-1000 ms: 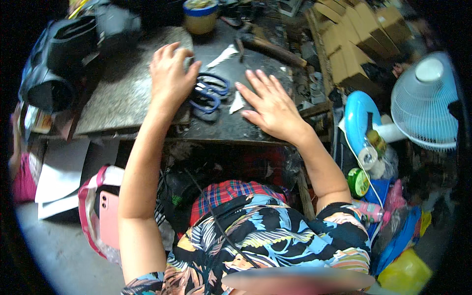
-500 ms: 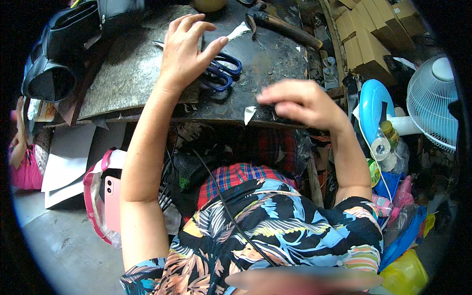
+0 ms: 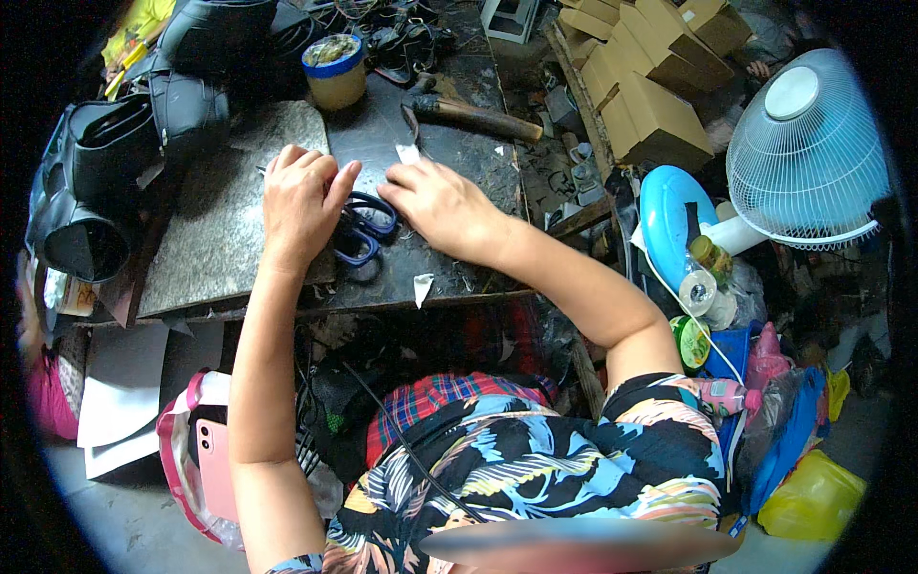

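Now the scissors (image 3: pixel 361 230), blue-handled, lie flat on the dark worktop (image 3: pixel 449 143), handles toward the person, blades hidden under the left hand (image 3: pixel 301 196). That hand rests palm-down over them, fingers loosely spread, gripping nothing; half a second ago it lay further up the bench with the handles showing clear beside it, so it has slid back over the tool. The right hand (image 3: pixel 435 201) has changed more: it was curled near the front edge of the bench by a white scrap, and is now flat and released just right of the handles, fingertips at a small white piece (image 3: pixel 409 153) on the worktop. Whether the fingertips pinch that piece I cannot tell. Judgement: both hands have gathered on the scissors and the white piece, which reads as settling material for cutting rather than cutting itself. A second white scrap (image 3: pixel 422 287) lies near the front edge, untouched. Further out: a hammer (image 3: pixel 473 117) beyond the right hand, a yellow pot with a blue rim (image 3: pixel 335 69), a grey slab (image 3: pixel 229 220) at left, a fan (image 3: pixel 808 153) far right.
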Demonstrator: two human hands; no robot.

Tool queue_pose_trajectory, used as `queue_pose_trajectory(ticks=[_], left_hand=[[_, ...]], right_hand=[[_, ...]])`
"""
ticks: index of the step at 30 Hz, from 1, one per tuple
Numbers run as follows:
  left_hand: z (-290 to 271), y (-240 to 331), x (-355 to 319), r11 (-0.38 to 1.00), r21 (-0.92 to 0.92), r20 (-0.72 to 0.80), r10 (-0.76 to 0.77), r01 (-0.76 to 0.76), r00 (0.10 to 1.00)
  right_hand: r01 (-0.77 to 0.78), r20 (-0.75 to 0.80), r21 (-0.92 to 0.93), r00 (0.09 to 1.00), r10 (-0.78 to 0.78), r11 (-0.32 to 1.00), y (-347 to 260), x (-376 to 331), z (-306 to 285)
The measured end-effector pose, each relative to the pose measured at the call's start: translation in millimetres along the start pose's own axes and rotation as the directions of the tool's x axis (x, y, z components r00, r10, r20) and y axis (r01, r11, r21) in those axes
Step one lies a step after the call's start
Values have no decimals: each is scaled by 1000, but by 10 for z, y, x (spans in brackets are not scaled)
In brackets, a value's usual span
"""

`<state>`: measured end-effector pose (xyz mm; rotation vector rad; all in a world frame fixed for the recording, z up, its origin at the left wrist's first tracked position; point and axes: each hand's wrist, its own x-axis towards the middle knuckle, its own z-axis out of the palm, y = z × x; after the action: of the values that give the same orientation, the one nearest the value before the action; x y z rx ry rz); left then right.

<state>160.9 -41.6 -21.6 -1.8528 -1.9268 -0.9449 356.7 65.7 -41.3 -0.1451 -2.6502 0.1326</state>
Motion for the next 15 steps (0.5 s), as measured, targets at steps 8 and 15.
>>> queue_pose_trajectory(ticks=[8,15], left_hand=[[88,-26,-50,917,315,-101,-223,244,970],[73,-86,-14,967,253,-261,34,34,965]], right_hand=[[87,199,404,963,-181,911,-697,-881,-565],[99,72,615,981,-180,783,-427,-516,-1144]])
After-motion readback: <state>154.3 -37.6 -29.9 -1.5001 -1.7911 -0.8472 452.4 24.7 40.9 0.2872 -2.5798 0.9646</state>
